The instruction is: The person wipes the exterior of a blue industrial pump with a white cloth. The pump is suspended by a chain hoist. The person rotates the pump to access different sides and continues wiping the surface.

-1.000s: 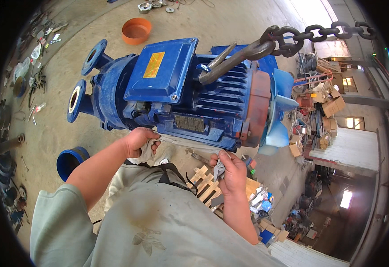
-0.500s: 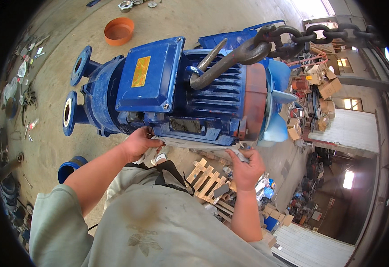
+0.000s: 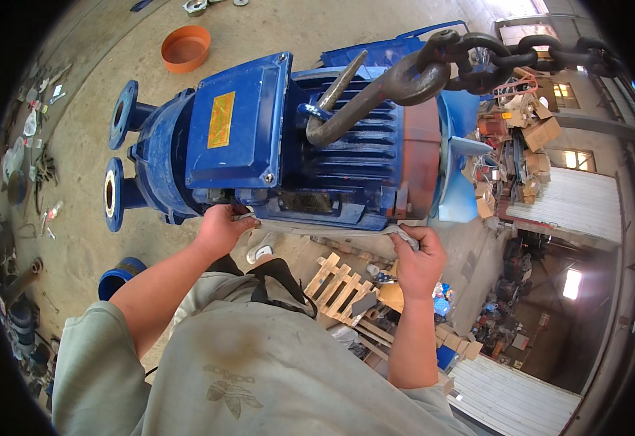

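Observation:
A blue motor with a pump [image 3: 159, 156] hangs in front of me, a terminal box [image 3: 245, 138] with a yellow label on its upper side. A steel hook [image 3: 365, 109] passes through the lifting eye on the motor. Along the motor's near lower edge runs a light grey strip of cloth [image 3: 317, 229], stretched between both hands. My left hand [image 3: 223, 231] pinches one end beneath the terminal box. At the other end, near the light blue fan [image 3: 457, 196], the fingers of my right hand [image 3: 421, 263] are closed on the bunched cloth.
A heavy chain [image 3: 528, 54] runs from the hook to the upper right. On the floor are an orange round tub [image 3: 186, 49], a blue cylindrical part [image 3: 121, 276] and a wooden pallet [image 3: 336, 287]. Cardboard boxes [image 3: 541, 133] and clutter line the right side.
My right hand has moved right and slightly up, and the cloth is drawn straighter. My left hand has shifted slightly left. The motor sits slightly differently in the view.

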Demonstrator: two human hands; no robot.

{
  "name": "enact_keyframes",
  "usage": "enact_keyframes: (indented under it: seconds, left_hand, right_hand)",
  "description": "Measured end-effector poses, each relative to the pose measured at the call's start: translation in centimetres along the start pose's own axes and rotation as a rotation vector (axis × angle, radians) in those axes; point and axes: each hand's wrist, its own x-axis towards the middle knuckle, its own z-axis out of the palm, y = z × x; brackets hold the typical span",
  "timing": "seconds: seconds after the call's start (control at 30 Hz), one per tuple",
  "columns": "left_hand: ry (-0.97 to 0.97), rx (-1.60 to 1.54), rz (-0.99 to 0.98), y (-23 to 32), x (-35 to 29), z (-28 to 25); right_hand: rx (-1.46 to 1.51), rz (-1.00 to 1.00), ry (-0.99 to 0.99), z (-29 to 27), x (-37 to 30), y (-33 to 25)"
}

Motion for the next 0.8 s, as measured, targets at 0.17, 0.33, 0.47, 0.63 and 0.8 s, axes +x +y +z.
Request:
enact_keyframes:
  seconds: [0.17,0.33,0.47,0.63,0.8]
  left_hand:
    - [0.133,0.561,0.228,-0.2,-0.5,-0.1]
    - [0.207,0.736,0.218,-1.1,0.0,1.3]
    - [0.195,0.696,0.304,-1.5,-0.3,1.4]
    - [0.16,0.508,0.287,-0.7,-1.4,1.2]
    - [0.203,0.494,0.178,-0.8,-1.3,0.8]
  right_hand:
    - [0.003,0.105,0.03,0.6,-0.1,-0.9]
    - [-0.034,0.079,0.019,0.3,0.4,-1.4]
    - [-0.111,0.045,0.004,-0.4,1.1,-1.0]
    - [0.04,0.04,0.117,-0.2,1.5,0.8]
    - [0.152,0.125,0.135,1.8,0.6,2.4]
